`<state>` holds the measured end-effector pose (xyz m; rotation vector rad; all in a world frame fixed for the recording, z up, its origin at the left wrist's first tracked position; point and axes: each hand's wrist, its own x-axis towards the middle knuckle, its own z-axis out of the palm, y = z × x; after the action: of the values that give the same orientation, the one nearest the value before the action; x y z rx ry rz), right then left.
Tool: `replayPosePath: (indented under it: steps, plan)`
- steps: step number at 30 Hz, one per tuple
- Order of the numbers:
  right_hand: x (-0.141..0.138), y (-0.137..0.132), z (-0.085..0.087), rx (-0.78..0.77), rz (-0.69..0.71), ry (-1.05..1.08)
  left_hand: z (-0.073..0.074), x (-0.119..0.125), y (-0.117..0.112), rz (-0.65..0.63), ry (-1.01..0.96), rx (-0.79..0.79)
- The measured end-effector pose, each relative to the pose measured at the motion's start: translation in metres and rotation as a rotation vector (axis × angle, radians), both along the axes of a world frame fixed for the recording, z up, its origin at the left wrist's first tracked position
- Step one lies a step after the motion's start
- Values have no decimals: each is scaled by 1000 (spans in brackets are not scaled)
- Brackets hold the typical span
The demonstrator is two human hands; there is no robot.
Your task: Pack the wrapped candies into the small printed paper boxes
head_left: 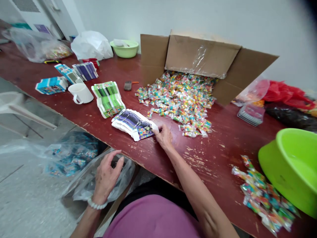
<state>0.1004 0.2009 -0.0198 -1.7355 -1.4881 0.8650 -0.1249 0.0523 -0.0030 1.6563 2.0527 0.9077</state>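
My right hand (163, 136) pinches the right end of a flattened purple carton (136, 123), which lies on a small pile of the same kind near the table's front edge. My left hand (108, 175) wears a beaded bracelet and is held open, thumb and fingers apart, with nothing in it. It hovers over a clear plastic bag (117, 185) below the table edge. Beside the purple pile lie green flattened cartons (109, 99). Beyond my right hand, many small wrapped candies (183, 99) spill from a cardboard box (200, 54) lying on its side.
A white mug (81, 93), blue cartons (51, 86) and purple cartons (86, 71) stand at the left. More wrapped candies (262, 195) lie by a green basin (284, 165) at the right. A bag of blue packets (73, 155) sits below the table, near a white stool (19, 105).
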Motion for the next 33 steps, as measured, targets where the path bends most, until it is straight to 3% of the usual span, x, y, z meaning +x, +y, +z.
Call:
replayPosePath:
  steps: [4, 6, 8, 10, 13, 14, 16, 19, 22, 28, 30, 33]
  plan:
    - [21, -12, 14, -11, 118, 232, 18, 19, 15, 27, -28, 207]
    - [35, -25, 26, -4, 184, 322, 30, 29, 21, -2, -191, 168]
    - [48, -42, 39, -27, 293, 446, 40, 42, 25, -132, -499, -1]
    - [57, -59, 49, -83, 428, 603, 44, 56, 28, -331, -855, -271]
    - [64, -81, 56, -188, 522, 772, 37, 79, 24, -614, -1302, -734]
    - [64, -86, 57, -209, 522, 799, 33, 86, 22, -666, -1412, -836]
    - [65, -93, 56, -227, 512, 831, 24, 97, 15, -694, -1557, -894]
    - [65, -98, 55, -232, 468, 853, 19, 104, 8, -646, -1582, -804]
    - [62, -103, 56, -253, 411, 921, 24, 104, 7, -620, -1534, -733]
    - [51, -120, 54, -263, 490, 909, 32, 99, 13, -612, -1443, -641]
    - [49, -124, 54, -119, 377, 763, 33, 101, 13, -604, -1434, -623]
    - [49, -127, 61, 270, 172, 354, 32, 104, 10, -605, -1435, -610]
